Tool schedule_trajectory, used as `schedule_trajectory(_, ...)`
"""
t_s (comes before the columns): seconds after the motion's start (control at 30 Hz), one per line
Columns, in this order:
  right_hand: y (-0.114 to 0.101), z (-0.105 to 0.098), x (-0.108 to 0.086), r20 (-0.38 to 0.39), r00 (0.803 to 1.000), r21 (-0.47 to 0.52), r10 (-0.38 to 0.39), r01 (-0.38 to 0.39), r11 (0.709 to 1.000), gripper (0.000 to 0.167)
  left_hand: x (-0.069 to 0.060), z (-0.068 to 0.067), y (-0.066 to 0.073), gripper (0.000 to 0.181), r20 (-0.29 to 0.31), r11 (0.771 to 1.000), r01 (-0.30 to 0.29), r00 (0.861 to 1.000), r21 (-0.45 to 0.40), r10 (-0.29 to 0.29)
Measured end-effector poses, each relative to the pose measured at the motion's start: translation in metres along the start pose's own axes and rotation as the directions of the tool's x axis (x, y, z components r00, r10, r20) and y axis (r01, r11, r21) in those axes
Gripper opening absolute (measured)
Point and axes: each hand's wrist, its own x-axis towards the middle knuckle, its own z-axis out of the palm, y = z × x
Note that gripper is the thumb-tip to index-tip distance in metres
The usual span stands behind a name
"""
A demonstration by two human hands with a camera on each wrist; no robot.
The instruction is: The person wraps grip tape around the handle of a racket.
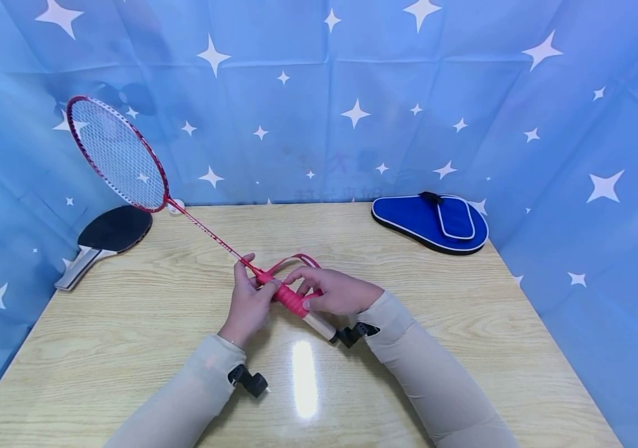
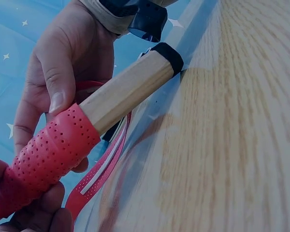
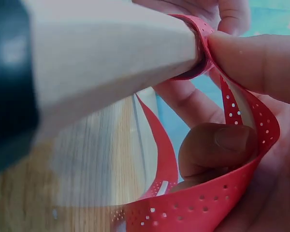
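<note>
A red and white badminton racket point(image 1: 206, 230) slants across the table, its strung head raised at the upper left. My left hand point(image 1: 248, 308) grips the top of its handle, thumb on one side and fingers on the other. Red perforated grip tape point(image 2: 63, 140) is wound over the upper handle; bare wood point(image 2: 130, 89) with a black end cap point(image 2: 169, 58) shows below it. With thumb and fingers, my right hand point(image 1: 341, 291) holds the tape at the lower edge of the wrap. The tape's loose length point(image 3: 198, 208) loops past the right fingers and hangs beside the handle.
A black table tennis bat point(image 1: 116, 229) lies at the table's back left, near a small white ball point(image 1: 176, 206). At the back right is a blue bat case point(image 1: 408, 214) with white trim. Starry blue cloth point(image 1: 296, 137) hangs behind and beside the wooden table point(image 1: 464, 336).
</note>
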Motion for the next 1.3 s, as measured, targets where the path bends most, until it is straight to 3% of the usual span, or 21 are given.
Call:
schedule_trajectory(0.37,0.0016,-0.0006,0.0016,-0.025,1.000,-0.022,-0.007,0.007,1.000,0.050,-0.0004,-0.0014,0.0006,0.075,0.035,1.000,0.015,0.999,0.006,-0.015)
schedule_trajectory(0.8,0.0023,-0.0010,0.0005,0.007,1.000,0.009,0.013,-0.013,1.000,0.055,0.0003,0.0003,0.0010,0.075,0.009,1.000,-0.003,1.000,0.009,0.003)
schedule_trajectory(1.3,0.0024,-0.0013,0.0011,-0.021,1.000,-0.004,0.021,-0.021,1.000,0.054,0.0007,-0.0008,0.0013,0.078,-0.001,1.000,0.009,1.000,-0.010,-0.009)
